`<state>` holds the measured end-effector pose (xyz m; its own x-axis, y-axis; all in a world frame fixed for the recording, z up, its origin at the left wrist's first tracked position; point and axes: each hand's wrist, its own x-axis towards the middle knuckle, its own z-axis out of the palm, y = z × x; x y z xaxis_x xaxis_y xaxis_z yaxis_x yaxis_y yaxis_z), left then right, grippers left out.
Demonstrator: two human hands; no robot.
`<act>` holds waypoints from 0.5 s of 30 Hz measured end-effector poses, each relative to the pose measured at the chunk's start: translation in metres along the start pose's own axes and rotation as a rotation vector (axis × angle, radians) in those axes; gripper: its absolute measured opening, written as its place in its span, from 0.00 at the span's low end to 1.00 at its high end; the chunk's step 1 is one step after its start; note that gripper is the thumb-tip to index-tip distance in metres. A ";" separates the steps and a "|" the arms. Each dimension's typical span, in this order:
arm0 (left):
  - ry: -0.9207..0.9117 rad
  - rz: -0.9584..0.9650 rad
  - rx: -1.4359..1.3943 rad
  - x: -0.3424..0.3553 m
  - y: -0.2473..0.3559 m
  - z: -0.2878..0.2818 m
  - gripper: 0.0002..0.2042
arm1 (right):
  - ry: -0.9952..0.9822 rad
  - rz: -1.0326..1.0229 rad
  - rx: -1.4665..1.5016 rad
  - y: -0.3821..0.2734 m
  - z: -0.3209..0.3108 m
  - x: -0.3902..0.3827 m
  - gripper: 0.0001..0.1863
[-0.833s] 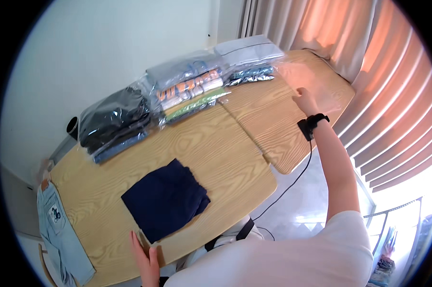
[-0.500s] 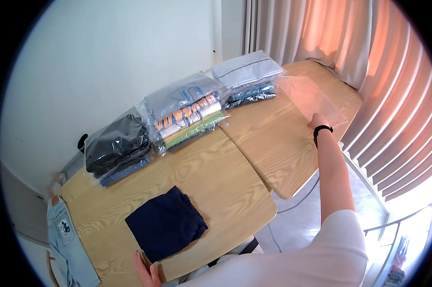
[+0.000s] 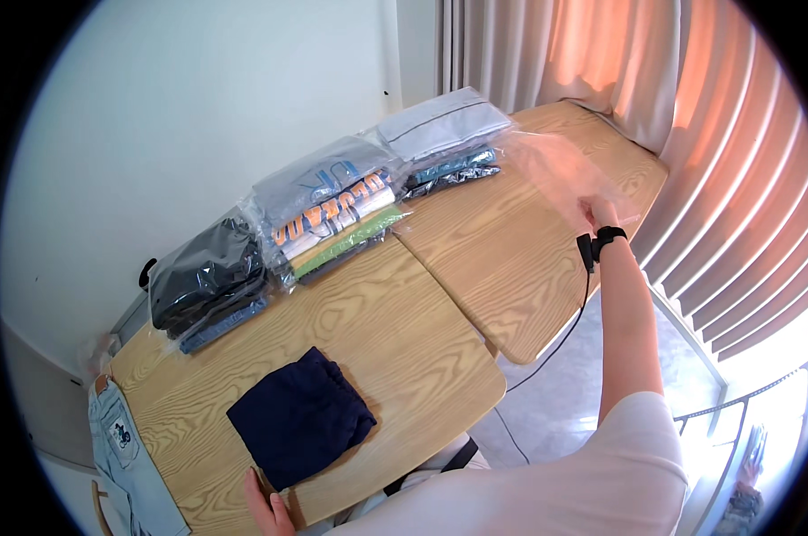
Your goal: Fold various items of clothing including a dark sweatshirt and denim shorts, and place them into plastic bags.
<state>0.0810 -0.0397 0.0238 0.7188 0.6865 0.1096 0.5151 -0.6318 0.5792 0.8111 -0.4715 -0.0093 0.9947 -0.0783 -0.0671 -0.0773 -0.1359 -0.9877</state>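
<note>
My right hand (image 3: 599, 213) is stretched out over the far right of the table, closed on the near end of a clear plastic bag (image 3: 554, 164). The bag is wrinkled and takes on the orange light. At the table's front edge my left hand (image 3: 268, 507) lies with fingers extended and thumb apart, holding nothing. Just beyond its fingertips is a folded navy garment (image 3: 302, 418) with a gathered edge on its right side.
Bagged folded clothes stand in several piles along the wall: a dark pile (image 3: 209, 277), a middle pile (image 3: 328, 205) and a pale-topped one (image 3: 444, 127). Light-blue jeans (image 3: 131, 451) hang over the left edge. A black cable (image 3: 556, 348) runs down from my right wrist. Curtains (image 3: 735, 161) border the right.
My right hand has raised the bag's near end a little, and the bag, flat before, is now creased. The left hand stays by the navy garment.
</note>
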 end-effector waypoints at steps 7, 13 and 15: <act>0.119 0.136 0.091 -0.001 0.011 -0.010 0.21 | -0.274 -0.260 0.681 -0.084 0.052 -0.195 0.08; 0.029 0.048 -0.438 0.026 0.051 -0.075 0.26 | -1.004 -0.307 0.655 -0.129 0.127 -0.386 0.04; -0.027 0.164 -0.556 0.050 0.080 -0.081 0.24 | -1.271 -0.227 0.724 -0.125 0.156 -0.421 0.03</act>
<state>0.1203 -0.0266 0.1407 0.7840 0.5815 0.2172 0.0784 -0.4399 0.8946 0.4126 -0.2671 0.1199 0.4015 0.8257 0.3963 -0.2455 0.5139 -0.8220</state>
